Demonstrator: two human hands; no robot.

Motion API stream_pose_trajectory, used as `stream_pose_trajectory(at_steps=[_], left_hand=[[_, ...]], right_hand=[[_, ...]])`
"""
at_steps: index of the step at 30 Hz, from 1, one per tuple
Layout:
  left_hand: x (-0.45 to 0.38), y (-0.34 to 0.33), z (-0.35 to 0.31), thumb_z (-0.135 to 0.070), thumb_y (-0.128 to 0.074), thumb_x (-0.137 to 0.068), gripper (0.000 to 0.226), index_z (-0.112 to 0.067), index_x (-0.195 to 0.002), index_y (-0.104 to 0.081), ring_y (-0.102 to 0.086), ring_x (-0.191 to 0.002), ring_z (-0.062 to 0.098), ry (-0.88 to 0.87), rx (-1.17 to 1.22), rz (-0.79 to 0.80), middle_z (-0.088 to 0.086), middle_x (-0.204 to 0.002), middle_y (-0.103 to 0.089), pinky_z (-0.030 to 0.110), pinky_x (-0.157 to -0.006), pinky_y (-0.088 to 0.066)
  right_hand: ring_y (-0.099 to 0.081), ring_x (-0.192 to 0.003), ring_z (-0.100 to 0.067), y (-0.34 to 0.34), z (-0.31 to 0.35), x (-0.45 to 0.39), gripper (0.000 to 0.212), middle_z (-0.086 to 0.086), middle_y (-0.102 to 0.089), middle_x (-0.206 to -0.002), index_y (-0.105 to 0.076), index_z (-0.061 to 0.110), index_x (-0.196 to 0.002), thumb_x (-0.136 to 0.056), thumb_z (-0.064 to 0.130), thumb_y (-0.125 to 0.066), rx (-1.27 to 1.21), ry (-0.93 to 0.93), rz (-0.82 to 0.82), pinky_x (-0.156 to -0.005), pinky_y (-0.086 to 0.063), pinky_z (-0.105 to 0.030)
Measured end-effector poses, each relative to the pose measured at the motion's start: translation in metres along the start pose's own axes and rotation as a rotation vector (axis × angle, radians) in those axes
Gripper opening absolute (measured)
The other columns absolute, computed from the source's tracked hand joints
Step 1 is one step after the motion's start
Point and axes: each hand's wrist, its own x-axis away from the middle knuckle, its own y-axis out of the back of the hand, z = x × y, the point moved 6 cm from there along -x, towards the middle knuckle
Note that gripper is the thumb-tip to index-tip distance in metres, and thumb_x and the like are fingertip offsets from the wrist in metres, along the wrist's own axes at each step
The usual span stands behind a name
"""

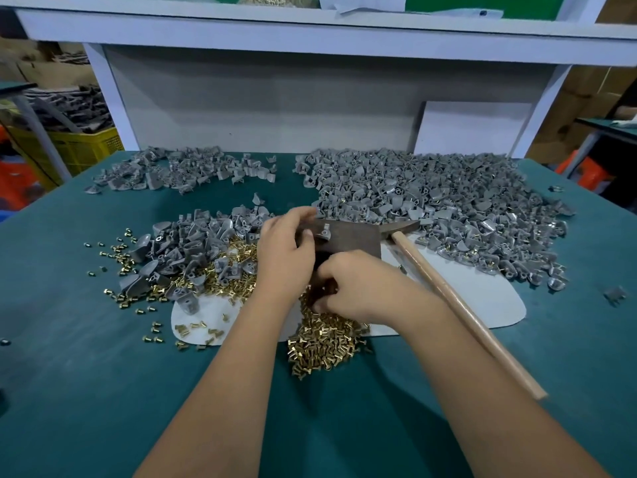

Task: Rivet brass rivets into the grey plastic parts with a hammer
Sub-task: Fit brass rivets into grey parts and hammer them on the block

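Left hand (282, 257): fingers curled at block (348, 241) edge; grip unclear.
Right hand (358, 288): pinching among brass rivets (327, 343).
Hammer (458, 305): lay at 3 o'clock, ungripped.

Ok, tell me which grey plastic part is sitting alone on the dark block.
The small grey part by the left hand: it alone sits on the dark block; all the others lie in heaps on the table.

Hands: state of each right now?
Left hand: fingers curled on the dark block; whether it grips anything cannot be told.
Right hand: fingertips curled down into the rivets, apparently pinching one. Hammer lies unheld.
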Motion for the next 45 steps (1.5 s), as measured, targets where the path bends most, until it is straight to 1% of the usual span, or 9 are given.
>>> stream_pose_trajectory(at_steps=[3,10,14,17,21,25,31,38,45], left_hand=[[0.002,-0.01,0.0,0.005,-0.04,-0.095,0.056,-0.036,-0.13,-0.055,-0.047,-0.127,0.005,-0.018,0.123,0.15,-0.006,-0.134,-0.053,0.033,-0.116,-0.033],[-0.004,-0.009,0.008,0.001,-0.059,-0.09,0.041,-0.029,-0.117,-0.068,-0.059,-0.114,0.009,0.029,0.149,0.126,0.005,-0.123,-0.062,0.039,-0.107,-0.045],[-0.004,-0.004,0.01,-0.015,-0.073,-0.085,0.033,-0.037,-0.109,-0.068,-0.054,-0.12,0.022,0.058,0.143,0.066,-0.007,-0.11,-0.067,0.046,-0.102,-0.046],[-0.003,-0.002,0.008,-0.008,-0.059,-0.09,0.036,-0.037,-0.111,-0.065,-0.051,-0.122,0.021,0.093,0.171,0.045,-0.018,-0.105,-0.065,0.045,-0.104,-0.044],[-0.001,-0.002,0.008,0.001,-0.056,-0.089,0.042,-0.032,-0.112,-0.066,-0.057,-0.111,0.006,0.117,0.174,0.063,-0.014,-0.102,-0.067,0.027,-0.099,-0.047],[-0.002,-0.002,0.004,0.001,-0.066,-0.087,0.031,-0.023,-0.107,-0.071,-0.061,-0.085,-0.015,0.074,0.174,0.076,-0.014,-0.093,-0.069,0.004,-0.076,-0.048],[-0.001,-0.001,0.007,-0.025,-0.07,-0.086,0.014,-0.024,-0.099,-0.074,-0.042,-0.122,0.02,0.081,-0.04,0.002,-0.016,-0.1,-0.059,0.043,-0.106,-0.037],[-0.002,-0.004,0.005,-0.029,-0.07,-0.088,0.015,-0.027,-0.102,-0.076,-0.031,-0.127,0.02,0.034,-0.043,0.059,-0.015,-0.113,-0.062,0.04,-0.109,-0.027],[-0.002,-0.005,0.005,-0.027,-0.072,-0.086,0.007,-0.032,-0.091,-0.074,-0.034,-0.126,0.021,0.011,-0.027,0.052,-0.03,-0.095,-0.052,0.045,-0.109,-0.028]], right_hand=[[-0.062,-0.08,-0.024,-0.004,0.0,-0.003,0.013,-0.003,-0.066,-0.085,-0.067,0.015,-0.089,-0.079,0.023,-0.071,-0.062,0.01,-0.008,-0.072,-0.054,-0.039],[-0.062,-0.075,-0.012,0.002,-0.005,-0.002,0.025,0.009,-0.064,-0.071,-0.058,0.029,-0.061,-0.076,0.016,-0.074,-0.232,0.012,-0.06,-0.068,-0.051,-0.027],[-0.059,-0.066,-0.006,0.007,-0.008,-0.002,0.026,0.012,-0.061,-0.064,-0.06,0.029,-0.059,-0.074,0.012,-0.072,-0.343,0.015,-0.119,-0.06,-0.047,-0.022],[-0.059,-0.066,-0.012,0.015,-0.015,0.0,0.015,-0.001,-0.066,-0.072,-0.066,0.017,-0.072,-0.074,0.003,-0.071,-0.525,0.013,-0.171,-0.065,-0.054,-0.032],[-0.059,-0.063,-0.009,0.022,-0.025,0.003,0.025,-0.007,-0.067,-0.073,-0.069,0.011,-0.09,-0.075,-0.009,-0.072,-0.733,0.006,-0.192,-0.061,-0.053,-0.021],[-0.057,-0.062,0.0,0.031,-0.04,0.002,0.029,0.014,-0.065,-0.064,-0.073,0.023,-0.085,-0.082,-0.005,-0.067,-0.735,-0.048,-0.382,-0.07,-0.052,-0.021],[-0.067,-0.07,-0.008,0.03,-0.057,-0.003,0.035,0.007,-0.07,-0.077,-0.062,0.03,-0.077,-0.087,-0.003,-0.059,-0.764,-0.171,-0.623,-0.081,-0.056,-0.033],[-0.061,-0.079,-0.005,0.028,-0.056,-0.011,0.022,0.009,-0.065,-0.082,-0.066,0.029,-0.073,-0.083,0.01,-0.07,-0.687,-0.19,-0.69,-0.076,-0.047,-0.02],[-0.054,-0.092,-0.011,0.022,-0.054,-0.016,0.013,0.01,-0.053,-0.087,-0.067,0.023,-0.075,-0.083,0.014,-0.072,-0.651,-0.197,-0.648,-0.079,-0.039,-0.024]])
